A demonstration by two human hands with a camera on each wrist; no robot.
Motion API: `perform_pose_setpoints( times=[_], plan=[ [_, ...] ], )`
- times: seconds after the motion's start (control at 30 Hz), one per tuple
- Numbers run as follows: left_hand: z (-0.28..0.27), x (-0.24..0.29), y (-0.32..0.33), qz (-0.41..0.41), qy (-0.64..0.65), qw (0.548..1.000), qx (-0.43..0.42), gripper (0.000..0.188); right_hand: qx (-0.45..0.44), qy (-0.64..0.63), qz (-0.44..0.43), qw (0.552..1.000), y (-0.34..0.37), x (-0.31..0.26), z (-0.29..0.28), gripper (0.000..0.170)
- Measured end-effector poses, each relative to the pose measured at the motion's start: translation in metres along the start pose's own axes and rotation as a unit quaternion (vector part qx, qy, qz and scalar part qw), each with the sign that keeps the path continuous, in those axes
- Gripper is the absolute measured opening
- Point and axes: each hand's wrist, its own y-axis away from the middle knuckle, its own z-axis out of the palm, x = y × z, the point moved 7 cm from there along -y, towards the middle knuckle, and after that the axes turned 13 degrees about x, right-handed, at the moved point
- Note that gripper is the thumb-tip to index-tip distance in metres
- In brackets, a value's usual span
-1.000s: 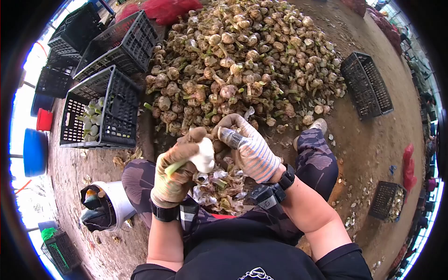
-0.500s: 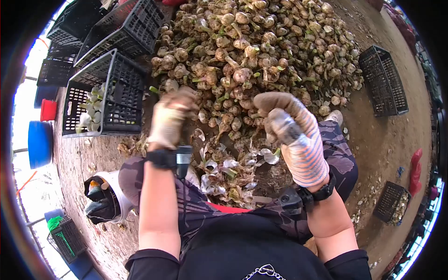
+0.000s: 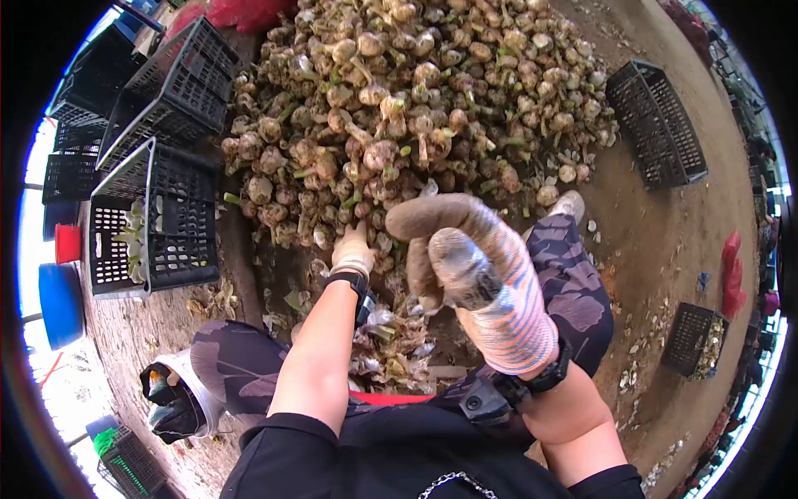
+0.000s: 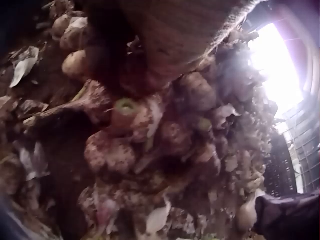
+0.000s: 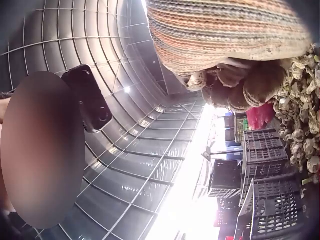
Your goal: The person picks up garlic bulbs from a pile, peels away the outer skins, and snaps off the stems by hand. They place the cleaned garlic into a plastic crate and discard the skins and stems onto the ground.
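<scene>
Gloved, my left hand (image 3: 355,249) reaches into the near edge of a big pile of garlic bulbs (image 3: 424,108), its fingers among the bulbs. In the left wrist view its glove (image 4: 170,40) hangs close over dirty bulbs and a cut green stem (image 4: 125,107); the fingertips are in shadow. My right hand (image 3: 490,291), in a striped glove with grey tape round the thumb, is raised right of it. Its fingers are loosely bent, with a gap between index finger and thumb, and nothing shows in its grip. Peeled skins (image 3: 391,349) lie between the legs.
At left a black crate (image 3: 183,224) holds trimmed white garlic (image 3: 133,241), with more crates (image 3: 179,83) behind it. A white bucket (image 3: 195,387) stands by the left leg. Another black crate (image 3: 657,125) sits right of the pile. A person with a phone (image 5: 87,97) appears in the right wrist view.
My left hand held a peeled white garlic bulb, swung left and let it go, then moved forward into the pile. My right hand drew away to the right and stays raised.
</scene>
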Motion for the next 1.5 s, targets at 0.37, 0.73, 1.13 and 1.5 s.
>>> perform_pose_setpoints(
  times=[0.37,0.73,1.13,1.5],
  plan=[
    [-0.198,0.075,0.122,0.019,0.693,0.718,-0.052,0.045,-0.023,-0.015,0.108,0.994,0.001,0.036,-0.010,0.021],
    [-0.247,0.104,0.229,0.243,0.521,0.814,0.081,0.095,-0.116,0.033,0.167,0.978,0.036,0.056,0.029,0.035],
    [-0.281,0.121,0.243,0.408,0.112,0.858,0.292,0.077,-0.212,0.112,0.126,0.963,0.037,0.054,0.024,0.035],
    [-0.274,0.111,0.237,0.347,0.167,0.850,0.360,0.054,-0.091,-0.035,0.149,0.984,0.021,0.073,0.027,0.022]
  ],
)
